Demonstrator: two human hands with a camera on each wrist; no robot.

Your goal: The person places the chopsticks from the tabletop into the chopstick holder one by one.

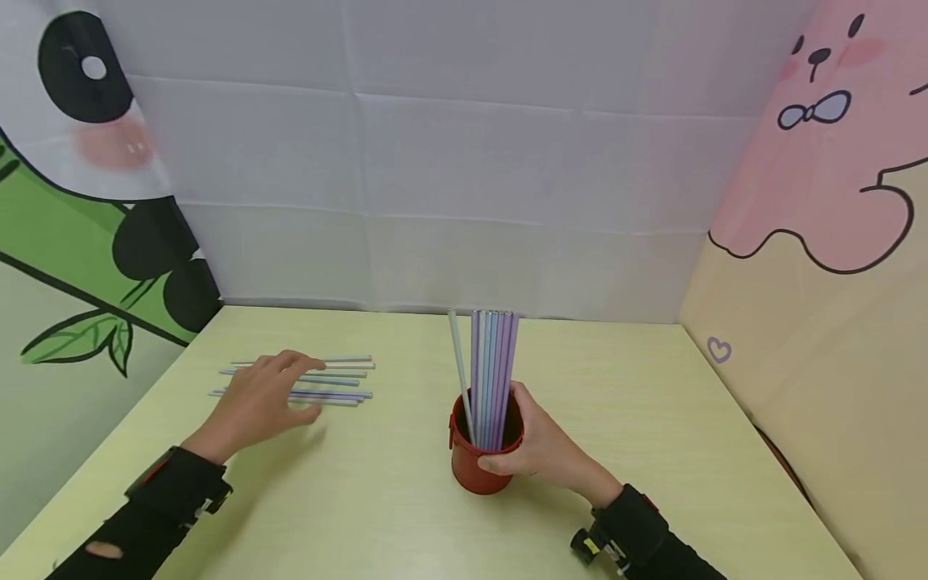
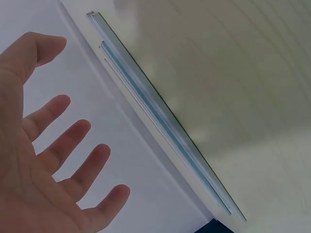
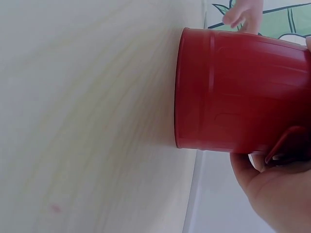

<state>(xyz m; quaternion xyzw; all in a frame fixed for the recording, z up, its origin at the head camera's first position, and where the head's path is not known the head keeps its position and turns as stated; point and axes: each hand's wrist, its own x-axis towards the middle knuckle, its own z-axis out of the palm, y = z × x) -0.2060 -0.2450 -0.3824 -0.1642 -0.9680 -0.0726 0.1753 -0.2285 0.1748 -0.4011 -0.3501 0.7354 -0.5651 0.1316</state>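
Observation:
My right hand (image 1: pixel 540 447) grips a small red metal bucket (image 1: pixel 474 475) on the table, thumb at the front of its rim and fingers round the far side. In the right wrist view the bucket (image 3: pixel 243 92) fills the right part. A bundle of lilac and pale blue straws (image 1: pixel 495 370) stands upright in it, and one pale straw (image 1: pixel 460 362) leans apart to the left. At the left of the table, my left hand (image 1: pixel 263 395) hovers over a loose row of straws (image 1: pixel 348 373), its fingers spread and relaxed. The left wrist view shows that hand holding nothing, beside the straws (image 2: pixel 155 107).
The pale wooden table (image 1: pixel 406 532) meets a white cloth backdrop (image 1: pixel 464 185) at its far edge. Printed cloths with a panda (image 1: pixel 80 153) and a pink animal (image 1: pixel 834 185) flank it at left and right. A stretch of tabletop separates the loose straws from the bucket.

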